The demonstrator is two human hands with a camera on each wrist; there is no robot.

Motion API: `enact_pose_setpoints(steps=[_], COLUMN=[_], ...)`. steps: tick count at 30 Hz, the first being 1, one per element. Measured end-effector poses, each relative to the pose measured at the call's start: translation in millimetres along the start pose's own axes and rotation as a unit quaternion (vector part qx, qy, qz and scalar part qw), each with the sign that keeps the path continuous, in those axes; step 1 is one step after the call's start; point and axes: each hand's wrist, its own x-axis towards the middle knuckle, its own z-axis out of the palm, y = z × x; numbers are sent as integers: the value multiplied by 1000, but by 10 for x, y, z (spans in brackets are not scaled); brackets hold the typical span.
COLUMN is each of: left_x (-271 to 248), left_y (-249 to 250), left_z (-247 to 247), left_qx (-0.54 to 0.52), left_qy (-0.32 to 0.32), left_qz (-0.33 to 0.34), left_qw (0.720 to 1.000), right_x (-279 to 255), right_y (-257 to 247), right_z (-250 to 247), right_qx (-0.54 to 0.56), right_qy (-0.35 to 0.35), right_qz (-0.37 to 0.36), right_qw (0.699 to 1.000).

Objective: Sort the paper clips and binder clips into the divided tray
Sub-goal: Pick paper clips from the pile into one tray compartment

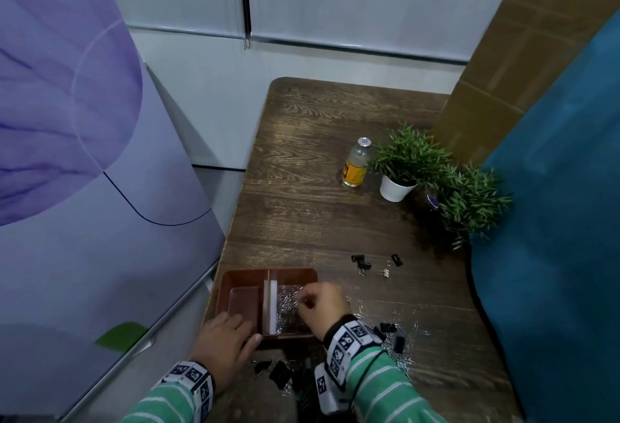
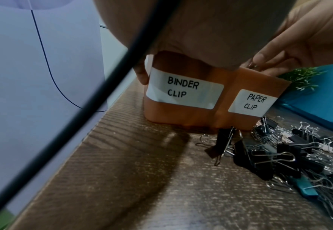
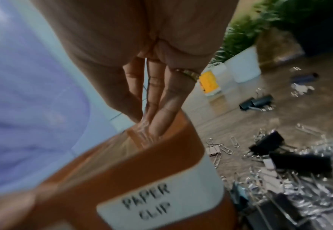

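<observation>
A person's right hand (image 1: 320, 301) hovers over the right-hand compartment of the brown tray (image 1: 292, 273) at lower centre of the head view, fingers pointing down into it; the right wrist view is blurred, and whether they pinch paper clips or have let them go cannot be told. The left hand (image 1: 223, 343) rests on the tray's near left corner, its fingers curled over the rim to steady it. Labels on the tray's near wall, read from the left wrist view, mark the left section "BINDER CLIP" (image 2: 183, 91) and the right "PAPER CLIP" (image 2: 253, 102). The right section already holds a silvery heap of paper clips (image 1: 287, 308); the left one looks empty, with no binder clip in it. The step in hand appears to be dropping paper clips into their section. A mixed pile (image 1: 397, 345) of both kinds lies on the table (image 1: 302, 187) at lower right, just beside the tray, and a few binder clips (image 1: 362, 263) sit apart further up the frame. The next move likely calls for reaching back to the pile and teasing a clip free of the tangle, with the black binder clips bound for the left section.
</observation>
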Motion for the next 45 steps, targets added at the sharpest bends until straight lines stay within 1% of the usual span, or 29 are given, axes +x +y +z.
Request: enact_pose_setpoints(steps=[1,3,5,6,8,10,11,12,13,14,15,16,19,21,26,28,32,36,39,45], left_x=[2,4,5,8,11,5,3,5,10,15,18,19,12,12,12,14,9,12,10,9], left_y=[-5,-10,-10,-9,-5,-5,-6,-7,-6,-3,0,3,14,21,21,22,19,17,20,19], left_z=[2,3,4,5,8,16,21,22,27,27,25,21,2,-19,-28,-25,-23,-20,-29,-29], left_qx=[-1,-2,-4,-4,-4,-4,-4,-4,-5,-5,-4,-3,-3,-1,-2,-1,0,-3,-2,-2], left_qy=[1,4,3,3,5,5,6,7,9,12,15,17,20,17,11,9,9,5,2,-2], left_qz=[1,4,2,1,2,4,5,6,6,7,9,10,8,7,2,0,1,2,-1,-1], left_qw=[1000,1000,1000,1000,1000,1000,1000,1000,1000,1000,1000,1000,1000,1000,1000,1000,1000,1000,1000,1000], right_x=[-21,-103,-222,-276,-350,-367,-350,-317,-275,-221,-164,-111,34,76,93,86,60,67,85,63], right_y=[-8,4,78,153,378,650,785,906,1008,1098,1152,1178,1226,1234,1297,1338,1406,1408,1397,1373], right_z=[30,74,81,58,-64,-256,-355,-446,-524,-573,-599,-617,-607,-585,-544,-542,-542,-548,-531,-491], right_qx=[-16,-11,40,72,130,122,84,23,-56,-140,-205,-245,-305,-321,-312,-301,-322,-382,-367,-379], right_qy=[1,12,32,55,115,157,153,128,87,34,-17,-53,-115,-138,-144,-153,-153,-147,-143,-137], right_qz=[-6,-17,-7,3,45,98,113,114,104,84,66,57,57,61,9,4,-15,-30,-36,-56], right_qw=[1000,1000,999,996,984,975,978,985,989,986,976,966,943,935,939,941,934,912,919,914])
